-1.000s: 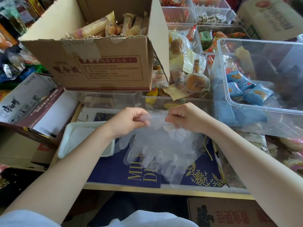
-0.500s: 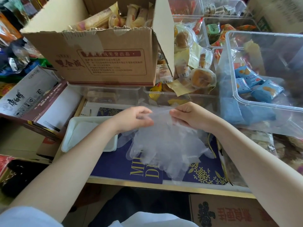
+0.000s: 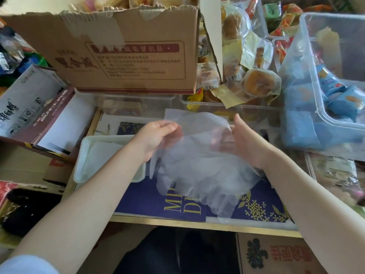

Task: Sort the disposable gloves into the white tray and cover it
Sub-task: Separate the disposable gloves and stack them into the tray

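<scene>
At twelve o'clock we saw the cardboard box (image 3: 126, 50) with its printed red label, the largest thing in view, packed with wrapped snacks. At two o'clock stood a clear plastic bin (image 3: 333, 80) holding blue packets, and between the two lay a heap of wrapped buns (image 3: 256, 84). The tabletop (image 3: 177, 222) below carried a dark blue printed sheet (image 3: 142, 196). At nine o'clock on it sat the white tray (image 3: 110, 157), part of it hidden by our left forearm. The disposable gloves (image 3: 199, 165) (a clear, limp bunch) hung at the centre above the blue sheet, just right of the tray. Our left hand (image 3: 156, 137) pinched their upper left edge, thumb over fingers; our right hand (image 3: 243, 139) held the right edge, its fingers behind the film.
</scene>
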### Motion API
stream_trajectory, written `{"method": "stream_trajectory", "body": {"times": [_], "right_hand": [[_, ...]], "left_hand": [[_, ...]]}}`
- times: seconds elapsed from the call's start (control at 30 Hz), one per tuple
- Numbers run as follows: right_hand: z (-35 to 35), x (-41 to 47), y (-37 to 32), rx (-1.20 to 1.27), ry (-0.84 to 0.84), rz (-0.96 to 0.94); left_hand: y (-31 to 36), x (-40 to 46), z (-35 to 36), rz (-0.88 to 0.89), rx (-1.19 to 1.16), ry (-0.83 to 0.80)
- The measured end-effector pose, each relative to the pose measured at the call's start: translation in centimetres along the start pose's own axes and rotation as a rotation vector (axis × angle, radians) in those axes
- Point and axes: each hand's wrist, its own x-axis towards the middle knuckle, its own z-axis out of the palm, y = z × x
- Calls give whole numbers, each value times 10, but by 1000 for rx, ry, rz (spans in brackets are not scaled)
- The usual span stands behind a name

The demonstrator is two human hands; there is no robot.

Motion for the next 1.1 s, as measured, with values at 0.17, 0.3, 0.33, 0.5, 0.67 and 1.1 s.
{"method": "stream_trajectory", "body": {"times": [0.17,0.3,0.33,0.5,0.67,1.1], "right_hand": [[18,33,44,-182,233,-19],[19,57,61,-88,343,13],[18,60,64,-76,338,14],[6,71,73,-174,362,2],[8,71,66,-256,346,-46],[12,59,34,-689,327,95]], "left_hand": [[-21,25,-17,-158,-73,17],[-37,39,-36,-222,48,-131],[-40,41,-39,-245,95,-156],[-46,54,-49,-258,265,-237],[-41,60,-42,-152,248,-201],[-31,73,-36,44,609,-323]]}}
